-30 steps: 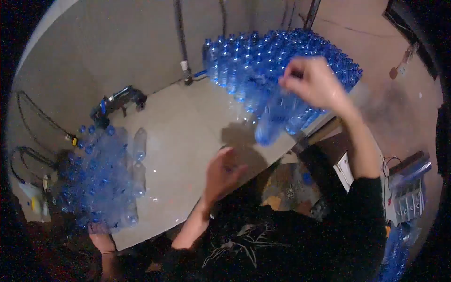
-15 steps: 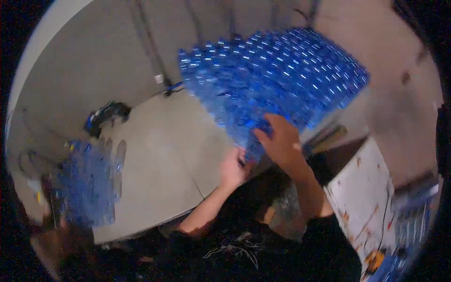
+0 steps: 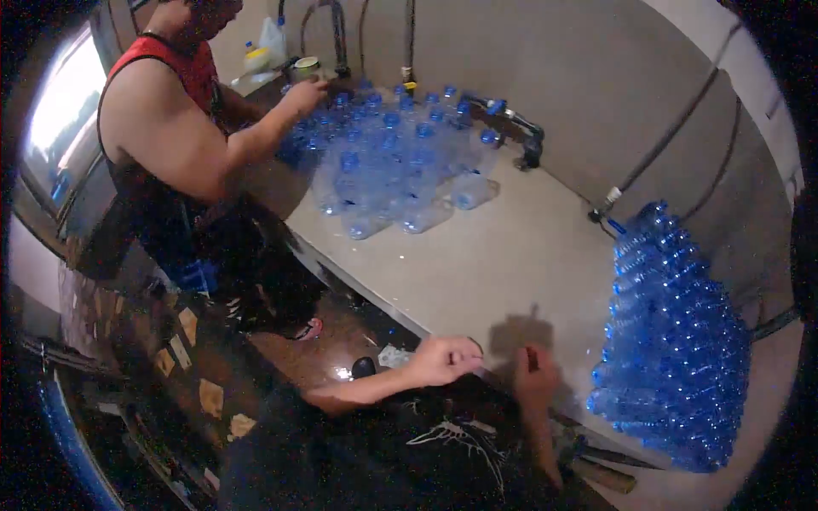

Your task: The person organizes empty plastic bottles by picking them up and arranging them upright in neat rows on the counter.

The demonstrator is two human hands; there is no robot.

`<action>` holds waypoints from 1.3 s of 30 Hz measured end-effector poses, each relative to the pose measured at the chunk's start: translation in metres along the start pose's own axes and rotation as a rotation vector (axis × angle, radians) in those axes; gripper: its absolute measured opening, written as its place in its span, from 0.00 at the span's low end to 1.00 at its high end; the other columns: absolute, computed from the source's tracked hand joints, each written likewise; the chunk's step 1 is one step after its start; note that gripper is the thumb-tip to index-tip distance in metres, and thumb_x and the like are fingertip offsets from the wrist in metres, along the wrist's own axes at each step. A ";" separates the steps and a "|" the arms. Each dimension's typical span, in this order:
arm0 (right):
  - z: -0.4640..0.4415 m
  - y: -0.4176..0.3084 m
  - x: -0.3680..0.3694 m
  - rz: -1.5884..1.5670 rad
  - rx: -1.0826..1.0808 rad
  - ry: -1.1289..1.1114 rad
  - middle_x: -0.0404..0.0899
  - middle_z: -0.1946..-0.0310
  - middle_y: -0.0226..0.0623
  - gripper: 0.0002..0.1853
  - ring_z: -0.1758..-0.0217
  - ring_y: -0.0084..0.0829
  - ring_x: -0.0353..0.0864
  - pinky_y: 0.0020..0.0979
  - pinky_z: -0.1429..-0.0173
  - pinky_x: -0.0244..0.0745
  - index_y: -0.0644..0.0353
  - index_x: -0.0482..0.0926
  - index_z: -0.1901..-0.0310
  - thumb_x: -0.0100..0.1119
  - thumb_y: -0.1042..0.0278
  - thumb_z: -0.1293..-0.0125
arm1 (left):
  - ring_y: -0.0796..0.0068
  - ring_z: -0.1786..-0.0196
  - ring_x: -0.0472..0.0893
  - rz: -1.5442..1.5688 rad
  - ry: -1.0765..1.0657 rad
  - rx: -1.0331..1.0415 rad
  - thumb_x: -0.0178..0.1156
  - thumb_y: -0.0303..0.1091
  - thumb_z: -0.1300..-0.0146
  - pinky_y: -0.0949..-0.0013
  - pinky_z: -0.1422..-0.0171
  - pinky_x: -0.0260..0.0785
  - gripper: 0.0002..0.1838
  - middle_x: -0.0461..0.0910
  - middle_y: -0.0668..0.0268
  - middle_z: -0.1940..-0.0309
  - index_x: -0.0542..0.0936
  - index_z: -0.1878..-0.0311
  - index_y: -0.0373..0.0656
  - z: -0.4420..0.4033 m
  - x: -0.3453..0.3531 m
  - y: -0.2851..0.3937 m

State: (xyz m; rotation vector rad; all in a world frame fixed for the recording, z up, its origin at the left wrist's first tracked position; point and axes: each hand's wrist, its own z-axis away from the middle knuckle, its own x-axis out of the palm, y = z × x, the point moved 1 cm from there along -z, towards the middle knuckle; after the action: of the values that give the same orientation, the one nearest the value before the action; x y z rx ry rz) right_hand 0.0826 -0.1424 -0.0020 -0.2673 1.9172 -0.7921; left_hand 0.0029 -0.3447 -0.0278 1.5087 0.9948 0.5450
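Hovering lower centre by surface (image 3: 490,264), left hand (image 3: 445,361) and right hand (image 3: 537,375) curl, can't tell if gripping; blue plastic bottles (image 3: 673,341) crowd right, more bottles (image 3: 392,175) upper centre.

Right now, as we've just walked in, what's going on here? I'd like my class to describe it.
The camera wearer's left hand and right hand are near the front edge of a pale counter, with no bottle visible in either. To the right, packed blue bottles stand in a dense block. Across the counter are looser bottles, a few lying on their sides, and a co-worker's hand is beside them.
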 end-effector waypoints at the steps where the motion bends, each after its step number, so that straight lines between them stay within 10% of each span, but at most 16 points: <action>1: -0.011 -0.023 0.010 -0.031 0.058 -0.063 0.82 0.63 0.41 0.12 0.62 0.34 0.81 0.36 0.57 0.77 0.58 0.81 0.53 0.61 0.62 0.34 | 0.81 0.75 0.78 -0.014 0.063 -0.018 0.68 0.34 0.40 0.72 0.69 0.72 0.08 0.83 0.66 0.74 0.84 0.61 0.42 0.006 -0.026 0.002; 8: -0.086 -0.095 0.128 -0.288 0.077 -0.181 0.84 0.58 0.38 0.14 0.58 0.29 0.83 0.34 0.52 0.78 0.56 0.79 0.48 0.61 0.64 0.33 | 0.84 0.77 0.76 -0.016 0.416 -0.107 0.69 0.32 0.42 0.76 0.69 0.71 0.07 0.83 0.67 0.76 0.85 0.63 0.40 0.015 -0.154 -0.031; 17: -0.120 -0.153 0.154 -0.102 0.036 -0.113 0.79 0.75 0.35 0.07 0.73 0.22 0.75 0.26 0.64 0.73 0.63 0.82 0.59 0.62 0.71 0.36 | 0.81 0.75 0.79 -0.134 0.339 -0.130 0.68 0.32 0.42 0.75 0.67 0.73 0.06 0.84 0.66 0.74 0.86 0.63 0.41 0.007 -0.243 -0.049; 31: -0.143 0.008 0.147 -0.075 -0.171 0.154 0.82 0.69 0.46 0.08 0.66 0.40 0.83 0.37 0.58 0.77 0.64 0.81 0.59 0.59 0.70 0.38 | 0.88 0.74 0.72 -0.216 0.361 -0.078 0.67 0.27 0.41 0.82 0.69 0.66 0.04 0.79 0.73 0.77 0.85 0.67 0.37 -0.038 -0.179 -0.038; 35: -0.150 -0.037 0.096 -0.124 -0.079 -0.241 0.80 0.70 0.50 0.07 0.64 0.54 0.80 0.47 0.59 0.75 0.60 0.80 0.64 0.59 0.69 0.42 | 0.87 0.73 0.73 -0.126 0.338 -0.083 0.66 0.27 0.40 0.81 0.67 0.65 0.04 0.79 0.72 0.75 0.83 0.67 0.37 -0.063 -0.153 -0.021; 39: -0.150 -0.016 0.080 -0.047 -0.127 -0.209 0.82 0.69 0.43 0.08 0.65 0.44 0.83 0.40 0.59 0.77 0.59 0.81 0.64 0.62 0.66 0.41 | 0.87 0.72 0.72 -0.246 0.270 -0.045 0.66 0.28 0.39 0.81 0.67 0.65 0.05 0.78 0.74 0.75 0.83 0.66 0.36 -0.082 -0.128 -0.027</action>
State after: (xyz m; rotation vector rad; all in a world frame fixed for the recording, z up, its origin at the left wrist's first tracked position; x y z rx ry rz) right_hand -0.0881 -0.1333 -0.0067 -0.4571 1.7709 -0.6471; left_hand -0.1377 -0.4065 -0.0121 1.2708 1.3472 0.5988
